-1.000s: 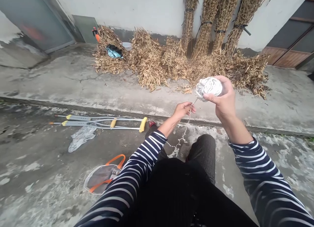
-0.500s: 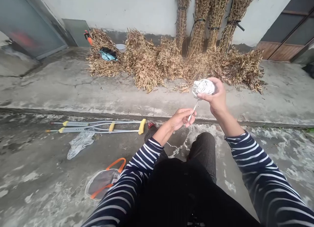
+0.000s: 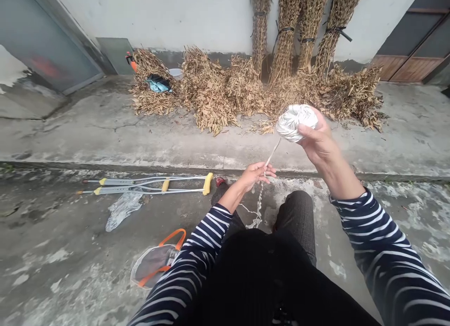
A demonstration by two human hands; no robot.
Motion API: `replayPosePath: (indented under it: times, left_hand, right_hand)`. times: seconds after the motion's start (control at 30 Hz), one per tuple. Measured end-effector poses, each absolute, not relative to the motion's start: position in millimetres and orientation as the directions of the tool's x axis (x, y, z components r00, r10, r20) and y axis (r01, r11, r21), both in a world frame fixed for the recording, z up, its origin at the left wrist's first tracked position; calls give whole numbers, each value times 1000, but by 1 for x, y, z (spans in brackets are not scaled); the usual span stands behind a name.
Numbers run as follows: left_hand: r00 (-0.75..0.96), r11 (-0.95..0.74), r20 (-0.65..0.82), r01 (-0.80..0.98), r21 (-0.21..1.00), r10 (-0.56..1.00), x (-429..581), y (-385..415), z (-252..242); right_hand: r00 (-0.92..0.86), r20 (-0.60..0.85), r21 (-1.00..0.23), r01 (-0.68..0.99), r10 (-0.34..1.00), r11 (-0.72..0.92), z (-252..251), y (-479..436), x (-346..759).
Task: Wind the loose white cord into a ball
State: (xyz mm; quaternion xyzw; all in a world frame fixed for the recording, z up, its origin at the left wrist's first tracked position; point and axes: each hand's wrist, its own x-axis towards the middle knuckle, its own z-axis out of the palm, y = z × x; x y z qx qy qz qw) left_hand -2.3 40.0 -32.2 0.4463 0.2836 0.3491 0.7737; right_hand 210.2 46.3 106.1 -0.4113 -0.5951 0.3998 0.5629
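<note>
Out in front and to the right, my right hand (image 3: 324, 145) grips a ball of white cord (image 3: 293, 125), thumb on the near side and fingers behind it. A single strand (image 3: 273, 151) runs from the ball's underside down to my left hand (image 3: 253, 176). That strand passes at the thumb and forefinger of my left hand, while its other fingers are spread. Below the hand, a length of white cord (image 3: 259, 205) hangs down and gathers loosely between my legs near the ground.
Crutches (image 3: 154, 191) and a clear plastic bag (image 3: 123, 211) lie to the left. Nearer is a mesh bag with orange handles (image 3: 154, 265). Beyond a low concrete step (image 3: 161, 143), dried plants (image 3: 214, 94) lie heaped by the wall, and tied bundles (image 3: 284, 40) lean upright.
My right hand has moved right and slightly up with the ball, tilting it. My left hand has shifted slightly down and left, its fingers opening out more. The strand between them is longer.
</note>
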Motion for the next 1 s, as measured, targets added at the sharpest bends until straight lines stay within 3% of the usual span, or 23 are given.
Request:
replayPosePath:
  times: [0.27,0.43,0.63,0.83,1.0]
  left_hand:
    - [520,297,-157,-197,934,839,-8,57,-30]
    - [787,469,-94,-264,843,610,-14,34,-21]
    - [908,595,-26,-252,763,418,-15,-6,5]
    - [857,544,9,-336,769,516,-17,-12,30]
    - [718,529,-97,-408,744,689,-18,2,45]
  right_hand:
    - [50,478,-875,114,877,470,139,38,207]
    - [8,644,-729,313,765,609,143,46,207]
    - [-66,650,-620,530,757,579,110,60,209]
    - [-53,603,-693,461,796,555,67,52,198]
    - [-97,341,-886,300,935,355,24,34,184]
